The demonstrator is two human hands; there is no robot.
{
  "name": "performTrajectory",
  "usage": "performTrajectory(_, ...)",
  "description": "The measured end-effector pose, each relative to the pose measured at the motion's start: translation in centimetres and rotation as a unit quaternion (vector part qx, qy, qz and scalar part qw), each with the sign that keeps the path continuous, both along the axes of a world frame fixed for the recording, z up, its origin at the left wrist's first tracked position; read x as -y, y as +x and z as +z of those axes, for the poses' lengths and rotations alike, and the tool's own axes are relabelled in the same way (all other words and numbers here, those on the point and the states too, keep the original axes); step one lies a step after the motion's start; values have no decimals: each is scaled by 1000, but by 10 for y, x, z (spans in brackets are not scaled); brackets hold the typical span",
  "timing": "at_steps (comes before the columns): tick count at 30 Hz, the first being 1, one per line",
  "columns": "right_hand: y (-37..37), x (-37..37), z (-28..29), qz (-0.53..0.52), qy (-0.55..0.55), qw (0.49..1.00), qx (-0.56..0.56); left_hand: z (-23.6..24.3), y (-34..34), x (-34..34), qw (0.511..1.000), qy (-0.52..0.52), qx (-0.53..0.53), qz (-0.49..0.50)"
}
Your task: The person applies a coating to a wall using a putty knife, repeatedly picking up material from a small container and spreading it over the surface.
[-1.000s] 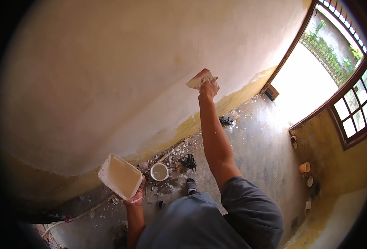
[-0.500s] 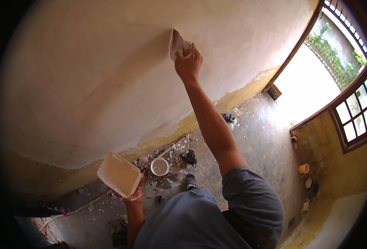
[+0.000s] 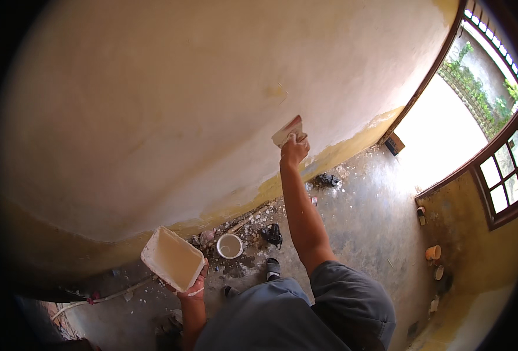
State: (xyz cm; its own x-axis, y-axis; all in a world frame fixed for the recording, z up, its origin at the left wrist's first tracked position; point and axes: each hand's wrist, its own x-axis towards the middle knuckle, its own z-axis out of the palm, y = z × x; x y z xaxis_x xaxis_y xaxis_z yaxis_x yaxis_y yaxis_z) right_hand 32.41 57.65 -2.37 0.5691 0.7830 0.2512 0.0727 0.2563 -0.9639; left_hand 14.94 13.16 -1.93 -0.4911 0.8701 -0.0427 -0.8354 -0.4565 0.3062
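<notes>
The right hand (image 3: 294,148) is closed around a flat, pale scraper with a reddish band (image 3: 285,133), positioned at the whitish wall with a yellow lower strip (image 3: 153,128); blade contact cannot be determined. The left hand (image 3: 195,286) grips the near corner of a rectangular off-white tray (image 3: 148,255), fingers partly hidden. A round white bucket (image 3: 241,252) stands near the tray on the grey floor (image 3: 364,228).

right hand (image 3: 295,151) gripping scraper (image 3: 287,130), wall (image 3: 153,111) (patchy), tray (image 3: 153,244)
</notes>
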Motion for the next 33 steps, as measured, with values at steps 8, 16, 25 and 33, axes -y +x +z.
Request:
performTrajectory(8, -24, -38, 103, -9, -69, 997, 45, 10, 10, -4, 1000, 1, -7, 8)
performTrajectory(16, -68, 46, 118, 122, 275, 927, 224, 8, 7, -6, 998, 48, -28, -24)
performTrajectory(25, -17, -31, 43, 53, -151, 857, -490, -1, 8, -2, 999, -28, -23, 27)
performTrajectory(33, -77, 54, 79, 284, 128, 942, 124, 2, 10, 0, 998, -36, 21, 46)
